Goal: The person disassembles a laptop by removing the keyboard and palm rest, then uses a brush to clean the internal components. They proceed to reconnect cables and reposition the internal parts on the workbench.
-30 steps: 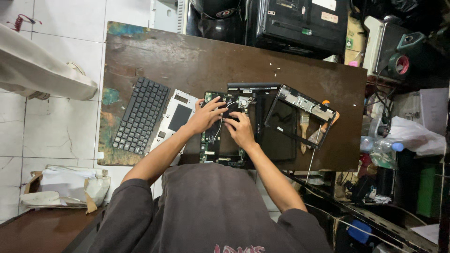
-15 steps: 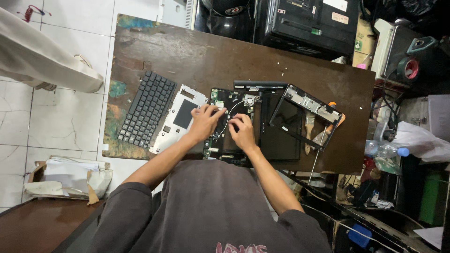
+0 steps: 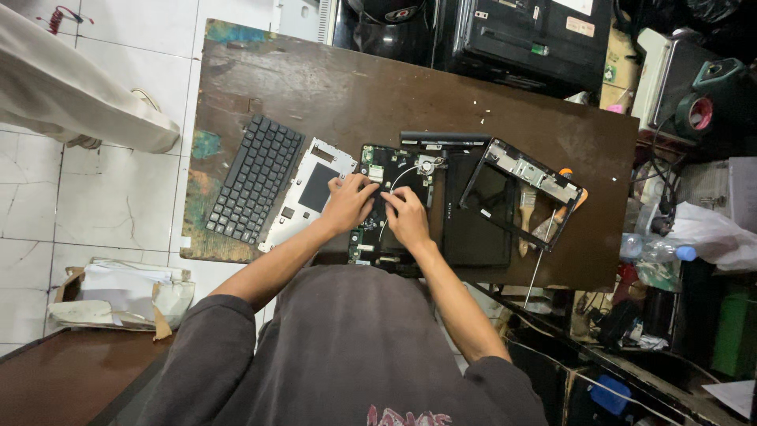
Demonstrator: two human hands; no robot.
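Both hands have slid down since a sec ago, off the fan area to mid board [image 3: 392,201] on the table [image 3: 315,87]: L hand [image 3: 349,203] & R hand [image 3: 408,217] fingers curled, pressing it, can't tell if gripping anything, w/ keyboard [image 3: 255,178] untouched at left.

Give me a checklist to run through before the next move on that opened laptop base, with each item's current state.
1. Both hands on the work: ok. The left hand and right hand both rest on the opened laptop base.
2. Circuit board exposed: ok, green board and a white cable show above the fingers.
3. Removed keyboard out of the way: ok, it lies apart at the left on the table.
4. Silver palmrest cover off the base: ok, it lies beside it, touching the left hand's edge.
5. Tool held in the fingers: cannot tell, too small.
6. Black screen bezel frame: ok, lying at the right, apart from both hands.
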